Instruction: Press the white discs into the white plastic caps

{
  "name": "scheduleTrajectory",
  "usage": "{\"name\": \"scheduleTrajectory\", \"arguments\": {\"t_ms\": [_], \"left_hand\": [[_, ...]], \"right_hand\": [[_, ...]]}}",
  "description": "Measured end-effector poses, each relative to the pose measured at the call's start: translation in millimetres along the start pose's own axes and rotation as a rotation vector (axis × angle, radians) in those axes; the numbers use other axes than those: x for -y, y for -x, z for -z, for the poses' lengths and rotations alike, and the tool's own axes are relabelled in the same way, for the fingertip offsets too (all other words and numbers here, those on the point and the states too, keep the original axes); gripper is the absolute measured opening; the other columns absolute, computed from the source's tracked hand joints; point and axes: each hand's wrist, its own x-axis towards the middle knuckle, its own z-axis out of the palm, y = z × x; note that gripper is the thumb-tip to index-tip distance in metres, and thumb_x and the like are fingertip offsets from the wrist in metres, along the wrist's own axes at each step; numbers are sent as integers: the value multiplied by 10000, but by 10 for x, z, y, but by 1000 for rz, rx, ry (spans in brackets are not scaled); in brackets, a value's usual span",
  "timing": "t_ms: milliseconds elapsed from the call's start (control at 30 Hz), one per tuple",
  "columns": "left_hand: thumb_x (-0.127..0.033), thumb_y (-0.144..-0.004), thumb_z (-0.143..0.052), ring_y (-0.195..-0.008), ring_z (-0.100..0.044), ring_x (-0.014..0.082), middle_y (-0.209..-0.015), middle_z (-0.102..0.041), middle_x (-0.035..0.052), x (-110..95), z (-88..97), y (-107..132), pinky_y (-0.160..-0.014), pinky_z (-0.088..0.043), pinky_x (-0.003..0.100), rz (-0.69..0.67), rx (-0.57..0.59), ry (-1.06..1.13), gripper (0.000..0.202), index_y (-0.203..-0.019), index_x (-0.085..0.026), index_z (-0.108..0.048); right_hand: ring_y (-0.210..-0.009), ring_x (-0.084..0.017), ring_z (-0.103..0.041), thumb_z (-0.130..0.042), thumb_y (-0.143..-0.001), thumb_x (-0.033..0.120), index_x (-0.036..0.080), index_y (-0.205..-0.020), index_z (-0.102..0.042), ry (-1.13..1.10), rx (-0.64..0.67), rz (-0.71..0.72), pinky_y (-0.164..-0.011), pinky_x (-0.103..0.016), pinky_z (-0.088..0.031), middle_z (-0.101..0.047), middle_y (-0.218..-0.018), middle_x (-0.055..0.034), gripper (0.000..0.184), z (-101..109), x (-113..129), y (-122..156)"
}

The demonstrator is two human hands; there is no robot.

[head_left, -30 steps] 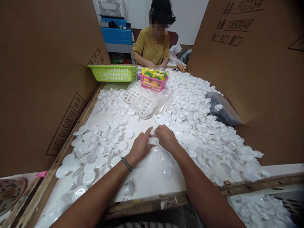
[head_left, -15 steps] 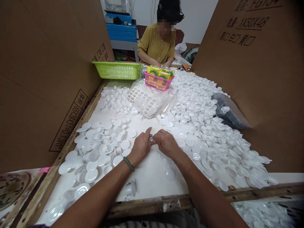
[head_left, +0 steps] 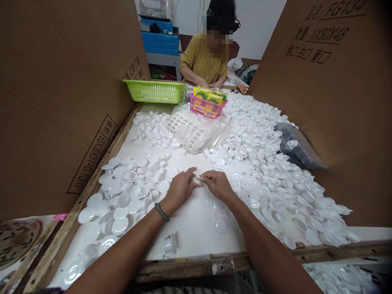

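My left hand (head_left: 179,188), with a green bead bracelet on its wrist, and my right hand (head_left: 218,184) meet over the white table top (head_left: 190,228). Both pinch one small white plastic piece (head_left: 197,179) between their fingertips. Left of my hands lies a spread of flat white plastic discs (head_left: 122,200). To the right is a much larger heap of white plastic caps (head_left: 263,163). A few clear suction cups (head_left: 221,226) lie just below my right hand. One white piece (head_left: 170,243) stands on its edge near the table's front rim.
Tall cardboard sheets (head_left: 61,102) wall the table on both sides. A clear bag of small parts (head_left: 196,130), a pink basket (head_left: 206,107) and a green basket (head_left: 156,91) sit farther back. A person in a yellow top (head_left: 205,61) works at the far end.
My hands stay together on the small white piece; the fingers have shifted slightly. The camera has moved a little, so the scene sits slightly further right.
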Motion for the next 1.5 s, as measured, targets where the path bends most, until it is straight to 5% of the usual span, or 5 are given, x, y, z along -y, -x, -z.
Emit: {"name": "scheduleTrajectory", "arguments": {"t_ms": [133, 400, 1167, 1333, 1500], "left_hand": [[-349, -763, -583, -812, -598, 158, -950, -658, 40, 8, 99, -29, -751, -455, 275, 53, 19, 232, 375, -1110, -211, -554], [-379, -657, -674, -705, -593, 137, -755, -638, 9, 0, 134, -16, -631, -452, 231, 155, 36, 609, 384, -957, -158, -581], [-430, -734, -589, -567, -520, 117, -600, -594, -17, -300, 184, 47, -534, -354, 215, 110, -85, 115, 256, -759, -185, -659], [-371, -754, -585, -584, -528, 138, -620, -605, 13, -318, 211, 42, -557, -346, 234, 45, -99, -110, 196, -760, -184, -644], [-343, -697, -653, -653, -549, 126, -716, -619, -17, -342, 230, 67, -601, -397, 220, 64, -148, 118, 253, -906, -210, -601]], "right_hand": [[-611, -108, -496, -538, -789, 464, 168, -643, -579, -443, 137, -218, -599, -233, -390, -526, -600, 32, 332, 69, 19, -13], [-736, -123, -552, -698, -673, 385, 173, -877, -581, -784, 257, -238, -694, -254, -431, -587, -782, 6, 317, 155, 155, 14], [-719, -130, -546, -666, -698, 395, 191, -822, -584, -611, 201, -156, -683, -281, -453, -567, -756, 17, 253, 185, 228, 48], [-754, -141, -532, -698, -665, 381, 180, -791, -619, -363, 21, -45, -713, -288, -434, -582, -807, -8, 250, 156, 235, 40], [-785, -144, -565, -606, -755, 414, 185, -945, -616, -582, 92, -142, -726, -289, -458, -606, -834, -18, 297, 164, 230, 29]]}}
